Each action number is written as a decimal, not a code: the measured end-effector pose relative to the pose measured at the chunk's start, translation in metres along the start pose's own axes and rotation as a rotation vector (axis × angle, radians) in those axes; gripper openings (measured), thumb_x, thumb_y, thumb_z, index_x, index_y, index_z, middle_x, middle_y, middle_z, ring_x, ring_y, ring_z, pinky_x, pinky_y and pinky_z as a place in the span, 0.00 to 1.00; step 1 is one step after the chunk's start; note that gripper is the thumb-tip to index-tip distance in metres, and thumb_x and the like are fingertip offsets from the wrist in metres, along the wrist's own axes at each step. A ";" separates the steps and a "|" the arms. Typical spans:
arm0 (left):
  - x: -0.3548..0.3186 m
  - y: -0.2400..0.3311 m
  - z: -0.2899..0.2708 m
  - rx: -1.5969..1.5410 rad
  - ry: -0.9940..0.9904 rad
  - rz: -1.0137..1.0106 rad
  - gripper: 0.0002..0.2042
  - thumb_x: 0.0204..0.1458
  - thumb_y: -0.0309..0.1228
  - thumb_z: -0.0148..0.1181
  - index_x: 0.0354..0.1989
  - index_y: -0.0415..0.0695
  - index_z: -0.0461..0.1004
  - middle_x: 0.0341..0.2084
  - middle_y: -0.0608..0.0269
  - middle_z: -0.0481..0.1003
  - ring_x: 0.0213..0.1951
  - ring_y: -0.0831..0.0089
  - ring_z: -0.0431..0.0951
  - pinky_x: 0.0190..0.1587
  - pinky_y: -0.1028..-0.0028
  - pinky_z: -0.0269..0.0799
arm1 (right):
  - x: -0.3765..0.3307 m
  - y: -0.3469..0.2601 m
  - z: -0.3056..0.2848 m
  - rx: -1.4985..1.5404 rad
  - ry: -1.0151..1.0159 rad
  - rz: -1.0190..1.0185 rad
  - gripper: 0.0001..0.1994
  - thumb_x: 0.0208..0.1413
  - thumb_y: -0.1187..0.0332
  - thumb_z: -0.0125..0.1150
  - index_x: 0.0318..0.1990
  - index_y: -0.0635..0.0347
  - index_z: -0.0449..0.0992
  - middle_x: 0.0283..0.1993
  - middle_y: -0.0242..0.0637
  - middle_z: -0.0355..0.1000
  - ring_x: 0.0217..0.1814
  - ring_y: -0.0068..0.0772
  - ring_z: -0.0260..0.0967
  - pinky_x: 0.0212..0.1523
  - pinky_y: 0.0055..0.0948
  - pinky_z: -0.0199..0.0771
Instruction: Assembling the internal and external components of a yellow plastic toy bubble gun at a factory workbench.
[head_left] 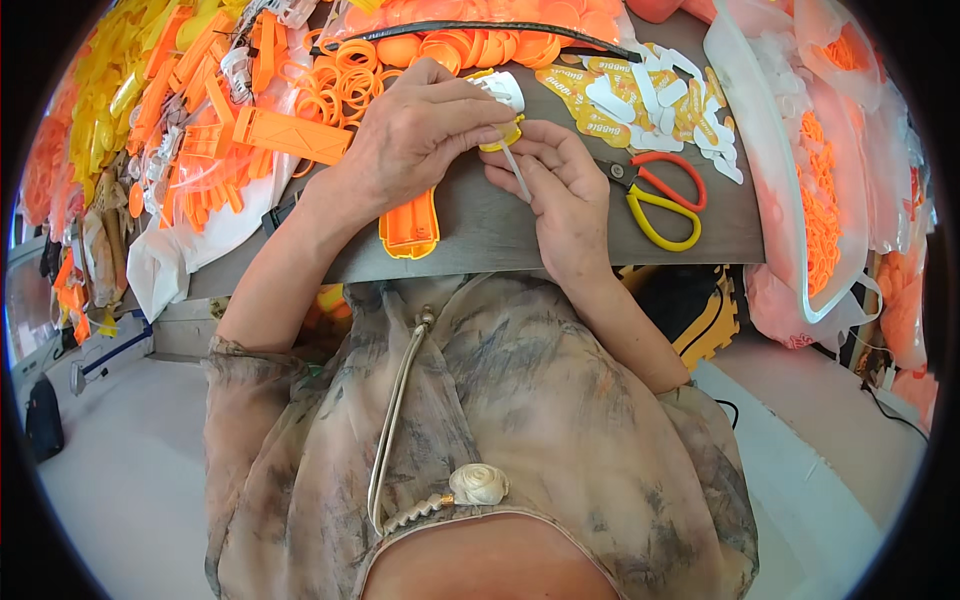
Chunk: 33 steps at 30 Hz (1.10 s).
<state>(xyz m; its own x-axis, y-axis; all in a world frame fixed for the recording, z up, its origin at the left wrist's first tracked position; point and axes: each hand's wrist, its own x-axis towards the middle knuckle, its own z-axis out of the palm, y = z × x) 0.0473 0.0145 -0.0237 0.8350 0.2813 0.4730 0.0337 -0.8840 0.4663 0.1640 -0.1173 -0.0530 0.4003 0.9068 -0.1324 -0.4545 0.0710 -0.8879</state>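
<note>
Both hands meet over the grey table near its front edge. My left hand (408,135) is closed, its fingertips pinching a small plastic part with a white round piece (506,91) and a yellow piece (502,136). From the yellow piece a thin white tube (517,174) slants down towards my right hand (572,200). The right fingers are closed around the lower side of the yellow piece and the tube. Just below my left wrist lies an orange plastic shell (409,228), open side up. How the pieces join is hidden by the fingers.
Scissors with red and yellow handles (664,222) lie right of my right hand. Behind them are yellow and white stickers (640,98). Orange rings (345,85) and orange housings (290,135) heap up at the left. A translucent bag (790,190) of orange parts stands right.
</note>
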 end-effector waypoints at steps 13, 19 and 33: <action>-0.001 -0.004 0.003 0.041 -0.010 0.049 0.09 0.43 0.25 0.58 0.35 0.44 0.76 0.32 0.66 0.77 0.33 0.65 0.71 0.36 0.71 0.70 | -0.010 0.002 -0.001 0.291 -0.060 0.046 0.17 0.58 0.78 0.43 0.54 0.73 0.64 0.53 0.46 0.67 0.55 0.38 0.65 0.58 0.37 0.64; -0.002 -0.002 0.001 0.023 -0.050 0.118 0.10 0.43 0.24 0.57 0.37 0.42 0.75 0.33 0.61 0.75 0.35 0.62 0.71 0.38 0.69 0.70 | -0.009 0.005 -0.003 0.314 -0.095 0.033 0.17 0.58 0.77 0.44 0.55 0.74 0.63 0.53 0.46 0.66 0.56 0.37 0.65 0.59 0.37 0.63; -0.052 0.022 -0.028 -0.051 0.348 -0.366 0.14 0.46 0.23 0.58 0.43 0.39 0.74 0.40 0.54 0.74 0.46 0.58 0.72 0.47 0.66 0.68 | 0.013 -0.020 0.005 -0.445 -0.030 0.056 0.17 0.53 0.75 0.55 0.49 0.67 0.58 0.39 0.45 0.68 0.29 0.26 0.71 0.25 0.21 0.73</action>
<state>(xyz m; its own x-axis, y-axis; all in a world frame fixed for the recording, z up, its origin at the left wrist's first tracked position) -0.0110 -0.0088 -0.0171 0.5403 0.6848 0.4891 0.2560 -0.6874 0.6797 0.1743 -0.1050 -0.0343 0.3585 0.9163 -0.1788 -0.0854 -0.1586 -0.9837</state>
